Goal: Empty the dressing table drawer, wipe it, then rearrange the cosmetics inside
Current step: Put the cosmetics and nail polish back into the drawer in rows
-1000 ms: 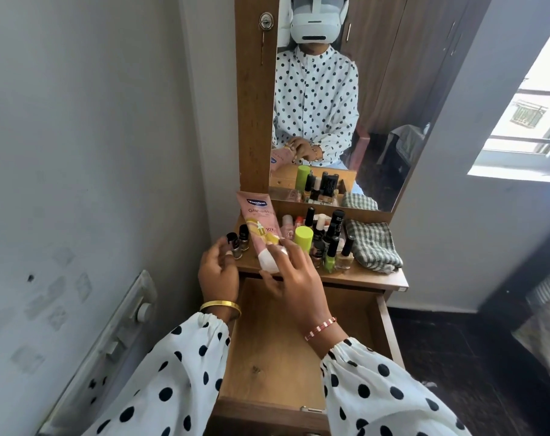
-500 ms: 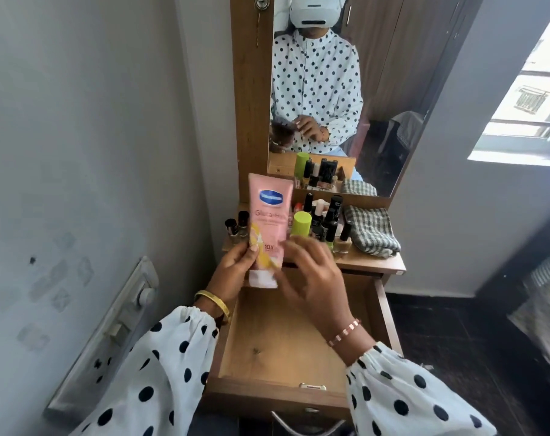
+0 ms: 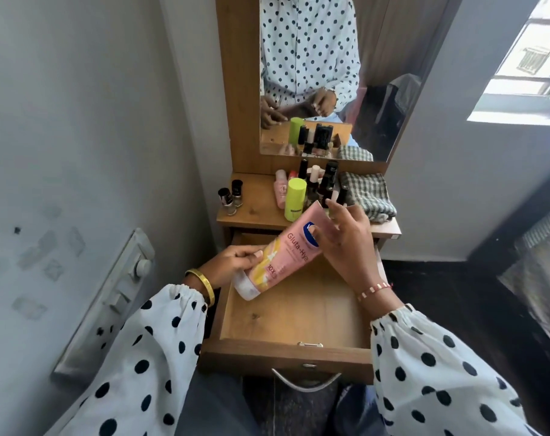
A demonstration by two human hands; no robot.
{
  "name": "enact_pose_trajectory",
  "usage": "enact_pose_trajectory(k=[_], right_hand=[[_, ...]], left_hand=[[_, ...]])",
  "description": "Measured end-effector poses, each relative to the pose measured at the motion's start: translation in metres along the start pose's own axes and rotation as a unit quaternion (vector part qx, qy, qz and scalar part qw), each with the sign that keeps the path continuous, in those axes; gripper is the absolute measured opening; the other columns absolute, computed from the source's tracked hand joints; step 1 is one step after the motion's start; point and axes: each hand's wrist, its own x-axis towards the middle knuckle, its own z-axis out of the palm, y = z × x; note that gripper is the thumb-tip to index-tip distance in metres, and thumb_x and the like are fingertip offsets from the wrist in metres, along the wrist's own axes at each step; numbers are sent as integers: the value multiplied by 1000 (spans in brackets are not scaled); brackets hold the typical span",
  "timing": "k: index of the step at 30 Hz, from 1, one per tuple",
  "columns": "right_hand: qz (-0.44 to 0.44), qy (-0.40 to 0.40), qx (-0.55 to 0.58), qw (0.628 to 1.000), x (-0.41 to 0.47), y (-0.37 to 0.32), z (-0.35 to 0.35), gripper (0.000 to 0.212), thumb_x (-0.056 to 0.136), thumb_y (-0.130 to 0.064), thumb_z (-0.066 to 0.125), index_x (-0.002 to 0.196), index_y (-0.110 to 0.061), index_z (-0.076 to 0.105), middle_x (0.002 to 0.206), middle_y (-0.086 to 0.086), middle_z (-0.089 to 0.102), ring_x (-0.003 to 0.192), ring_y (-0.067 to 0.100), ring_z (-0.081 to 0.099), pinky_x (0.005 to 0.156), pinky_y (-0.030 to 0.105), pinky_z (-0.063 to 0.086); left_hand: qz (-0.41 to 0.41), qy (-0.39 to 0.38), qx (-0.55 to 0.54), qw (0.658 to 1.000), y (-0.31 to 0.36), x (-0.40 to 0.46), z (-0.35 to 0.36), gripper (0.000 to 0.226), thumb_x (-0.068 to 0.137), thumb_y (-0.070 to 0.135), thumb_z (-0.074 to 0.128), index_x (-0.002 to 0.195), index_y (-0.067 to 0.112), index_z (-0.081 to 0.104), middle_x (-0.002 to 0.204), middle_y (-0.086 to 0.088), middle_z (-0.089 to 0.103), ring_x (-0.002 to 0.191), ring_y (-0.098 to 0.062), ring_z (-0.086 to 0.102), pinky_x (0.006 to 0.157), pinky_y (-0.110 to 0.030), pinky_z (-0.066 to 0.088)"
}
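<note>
Head view: nail polish bottles (image 3: 230, 196), lime-green bottle (image 3: 295, 199), dark cosmetics, checked cloth (image 3: 366, 196) crowd dressing table top (image 3: 254, 212) below mirror (image 3: 330, 73). Pink lotion tube (image 3: 283, 254) held above open drawer (image 3: 298, 313), long axis diagonal, white cap toward lower left, crimped end up right. Left hand (image 3: 232, 265) grips cap end; right hand (image 3: 346, 237) pinches upper end, other fingers spread.

Bottles (image 3: 322, 187) behind the tube (image 3: 280, 256) — labels unreadable (too small)
</note>
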Motion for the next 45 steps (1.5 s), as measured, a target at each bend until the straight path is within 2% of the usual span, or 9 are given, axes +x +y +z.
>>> enact_pose_trajectory(k=[3, 6, 8, 15, 22, 25, 30, 35, 45], right_hand=[[99, -77, 69, 990, -1, 9, 1, 30, 82, -21, 67, 107, -4, 59, 103, 3, 55, 96, 19, 59, 73, 27, 56], [213, -162, 242, 933, -6, 22, 2, 11, 84, -9, 64, 91, -5, 56, 98, 15, 67, 83, 21, 65, 77, 38, 56], [248, -184, 287, 907, -15, 32, 2, 6, 86, -6, 62, 87, -7, 55, 92, 15, 67, 77, 21, 64, 74, 34, 54], [370, -227, 295, 851, -47, 57, 10, 14, 88, -3, 58, 99, -9, 51, 93, 9, 65, 78, 16, 65, 57, 23, 56], [432, -330, 255, 800, -57, 64, 24, 26, 87, 3, 57, 108, -8, 48, 104, 14, 63, 86, 23, 66, 67, 33, 56], [416, -372, 204, 804, -59, 65, 29, 20, 86, 3, 56, 101, -8, 49, 98, 12, 64, 86, 24, 66, 70, 36, 57], [336, -345, 102, 871, -55, 66, 32, 10, 86, 4, 56, 94, 1, 61, 82, 11, 61, 73, 22, 61, 62, 24, 53], [220, -362, -6, 906, -57, 67, 37, 17, 84, 1, 61, 98, 3, 70, 104, 18, 69, 96, 32, 66, 74, 30, 55], [123, -402, -121, 899, -53, 60, 41, 26, 85, -6, 62, 110, -7, 68, 116, 9, 66, 106, 22, 62, 91, 24, 47]], left_hand=[[-28, -29, 17, 999, -5, 1, 1, 37, 95, 5, 34, 132, 12, 34, 95, 7, 59, 69, 10, 64, 64, -4, 48], [-58, -20, 75, 995, -15, 5, 4, 35, 95, 10, 38, 129, 6, 47, 101, 1, 62, 81, 1, 62, 75, -10, 47], [-64, 18, 137, 988, -22, 8, 9, 32, 95, 14, 42, 124, 5, 54, 115, -8, 62, 96, -12, 58, 88, -22, 44], [-62, 31, 269, 961, -45, 15, 32, 29, 91, 20, 52, 118, 13, 60, 120, -5, 62, 114, -20, 55, 93, -32, 48], [-96, -31, 305, 947, -55, 11, 41, 43, 84, 20, 63, 125, 17, 53, 127, -3, 58, 118, -20, 53, 96, -30, 46], [-99, -43, 323, 940, -57, 12, 41, 43, 81, 17, 66, 122, 17, 56, 125, -4, 60, 117, -21, 54, 96, -32, 49], [-108, -67, 360, 924, -60, 14, 44, 44, 79, 12, 68, 121, 15, 57, 124, -6, 61, 115, -20, 55, 95, -30, 46], [-111, -70, 364, 922, -62, 15, 46, 42, 81, 11, 66, 121, 14, 56, 125, -7, 60, 118, -21, 54, 94, -28, 44], [-110, -36, 358, 927, -53, 19, 43, 33, 90, 17, 53, 122, 11, 56, 127, -7, 59, 118, -22, 53, 96, -29, 43]])
